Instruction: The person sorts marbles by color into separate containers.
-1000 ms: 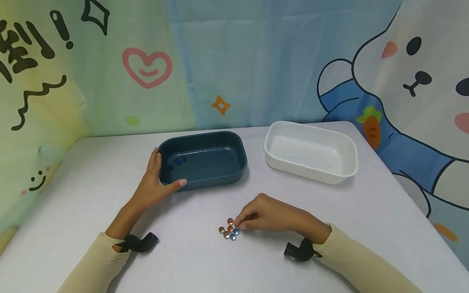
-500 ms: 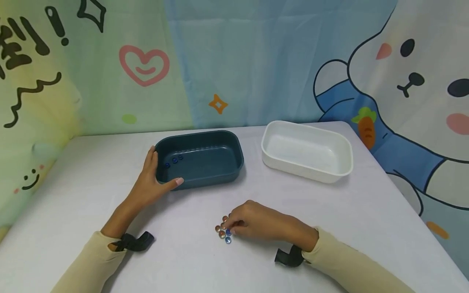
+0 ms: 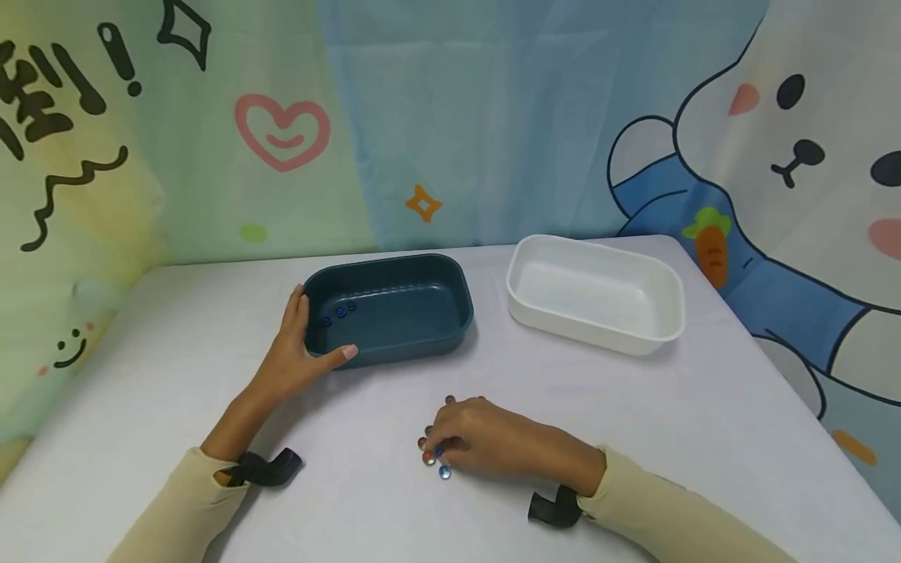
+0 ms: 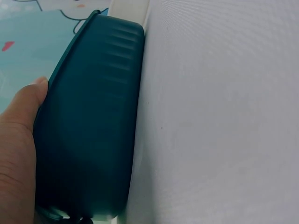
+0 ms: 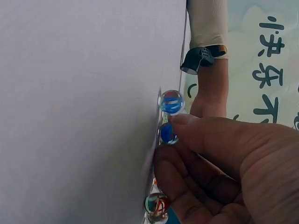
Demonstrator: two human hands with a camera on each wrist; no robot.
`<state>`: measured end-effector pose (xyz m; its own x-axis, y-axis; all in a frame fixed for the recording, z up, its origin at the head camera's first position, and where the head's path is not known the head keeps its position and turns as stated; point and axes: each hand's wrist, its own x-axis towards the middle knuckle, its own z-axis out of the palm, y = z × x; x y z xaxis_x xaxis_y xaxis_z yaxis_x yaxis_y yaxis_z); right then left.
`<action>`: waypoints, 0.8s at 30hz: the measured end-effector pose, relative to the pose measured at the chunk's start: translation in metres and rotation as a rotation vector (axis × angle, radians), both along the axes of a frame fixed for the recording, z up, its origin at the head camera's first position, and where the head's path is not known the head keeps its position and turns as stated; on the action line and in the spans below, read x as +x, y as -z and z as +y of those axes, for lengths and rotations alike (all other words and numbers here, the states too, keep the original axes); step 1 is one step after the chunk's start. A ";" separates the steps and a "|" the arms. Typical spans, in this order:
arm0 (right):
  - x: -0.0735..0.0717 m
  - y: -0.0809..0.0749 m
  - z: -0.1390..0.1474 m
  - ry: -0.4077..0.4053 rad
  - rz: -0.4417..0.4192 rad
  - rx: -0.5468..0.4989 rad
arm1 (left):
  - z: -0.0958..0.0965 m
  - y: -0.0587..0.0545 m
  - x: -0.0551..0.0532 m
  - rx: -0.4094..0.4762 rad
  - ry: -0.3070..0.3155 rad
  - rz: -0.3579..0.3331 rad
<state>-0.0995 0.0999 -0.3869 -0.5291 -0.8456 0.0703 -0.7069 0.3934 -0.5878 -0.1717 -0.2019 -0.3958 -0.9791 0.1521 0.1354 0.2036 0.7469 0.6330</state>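
Observation:
My left hand [image 3: 296, 344] holds the left end of a dark teal tray [image 3: 401, 348], its fingers along the end wall and its thumb at the front rim. In the left wrist view the thumb [image 4: 28, 100] lies at the tray's edge. Three dark blue marbles [image 3: 341, 311] sit inside this tray. My right hand [image 3: 486, 438] is low over a small group of marbles on the table, pinching a blue marble [image 5: 167, 133] between thumb and forefinger. Close by lie a clear marble with blue streaks [image 5: 172, 102] and an orange one [image 3: 428, 458]. The hand hides part of the group.
A white tray [image 3: 591, 336] stands to the right of the teal one, near the table's back edge. White cloth covers the table [image 3: 338, 500]. Behind it hangs a printed curtain [image 3: 493, 117]. Each wrist wears a black camera mount [image 3: 556, 508].
My right hand has come down and left over the marbles and now covers more of them. One marble shows farther back, apart from the rest. My left hand stays on the teal tray.

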 end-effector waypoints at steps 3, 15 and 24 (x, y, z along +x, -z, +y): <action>0.001 0.001 0.001 0.015 0.036 0.036 | 0.002 0.001 0.000 -0.001 -0.001 0.000; -0.001 0.003 0.002 -0.009 0.021 -0.023 | 0.002 0.001 0.001 -0.006 0.000 0.009; -0.004 0.000 0.005 -0.037 -0.141 -0.140 | 0.001 0.003 0.000 0.006 0.006 0.008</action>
